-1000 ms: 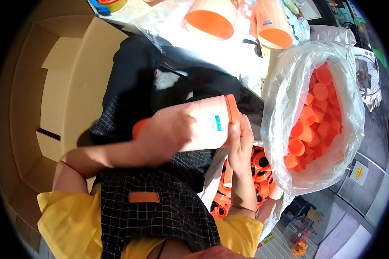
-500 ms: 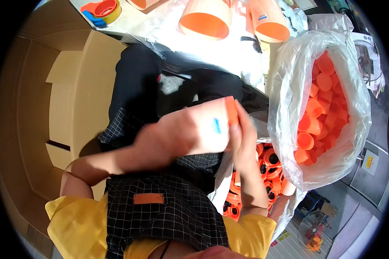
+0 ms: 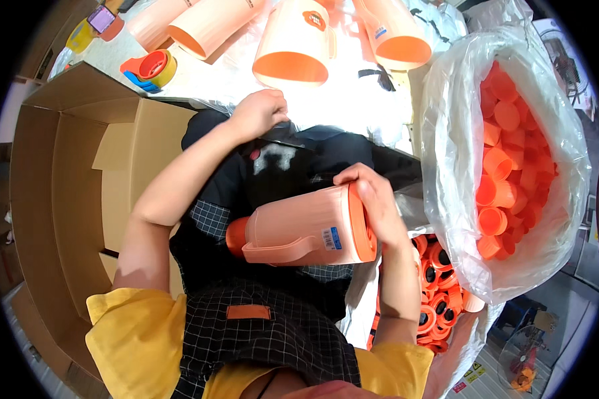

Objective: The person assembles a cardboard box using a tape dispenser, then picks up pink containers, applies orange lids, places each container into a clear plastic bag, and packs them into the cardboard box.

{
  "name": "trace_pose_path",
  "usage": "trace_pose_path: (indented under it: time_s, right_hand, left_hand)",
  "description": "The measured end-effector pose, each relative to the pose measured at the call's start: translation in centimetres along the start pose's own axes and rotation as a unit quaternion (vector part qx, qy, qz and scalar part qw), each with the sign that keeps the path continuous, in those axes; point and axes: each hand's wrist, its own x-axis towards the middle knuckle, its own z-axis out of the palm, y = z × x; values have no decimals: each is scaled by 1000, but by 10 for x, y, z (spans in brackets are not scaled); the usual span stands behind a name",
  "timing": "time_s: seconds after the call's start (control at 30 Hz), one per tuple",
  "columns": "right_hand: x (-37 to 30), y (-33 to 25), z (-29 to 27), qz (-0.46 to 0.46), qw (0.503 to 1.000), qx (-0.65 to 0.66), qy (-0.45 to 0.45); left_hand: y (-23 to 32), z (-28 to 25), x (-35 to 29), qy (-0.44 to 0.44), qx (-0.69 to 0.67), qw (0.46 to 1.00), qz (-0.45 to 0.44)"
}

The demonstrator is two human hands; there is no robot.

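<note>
A peach thermos jug [image 3: 289, 226] lies sideways over my lap, its handle toward me and a blue-and-white sticker near the base. An orange cap [image 3: 237, 237] shows at its left end. My right hand [image 3: 374, 199] grips the orange base at the other end, thumb and fingers around the rim. Up at the table's near edge, away from the jug, my left hand [image 3: 259, 114] is closed, knuckles up. What it holds, if anything, is hidden; clear plastic film [image 3: 223, 105] lies next to it.
Several peach jug bodies [image 3: 289, 46] rest on the table, beside tape rolls [image 3: 154, 66]. An open cardboard box [image 3: 156, 143] stands left. On the right are a clear bag [image 3: 439, 133] of orange cups [image 3: 506, 159] and, below it, a sack of orange rings [image 3: 439, 302].
My left hand has left the jug's left end and moved up to the table edge, uncovering the orange cap. My right hand stays on the base. The view has shifted slightly.
</note>
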Motion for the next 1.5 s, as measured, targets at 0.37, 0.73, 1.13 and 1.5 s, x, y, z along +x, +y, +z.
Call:
trace_pose_path:
  time_s: [0.37,0.73,1.13,1.5]
  right_hand:
    - [92,25,7,-76,963,-93,242]
    - [69,33,1,72,942,311,105]
    - [71,24,5,21,928,302,216]
    - [51,28,-6,-66,960,92,256]
  left_hand:
    - [63,-54,50,58,-592,782,-186]
    - [85,-70,74,141,-600,783,-84]
    - [153,8,-4,220,-252,940,-65]
    - [137,16,-2,41,-699,688,-193]
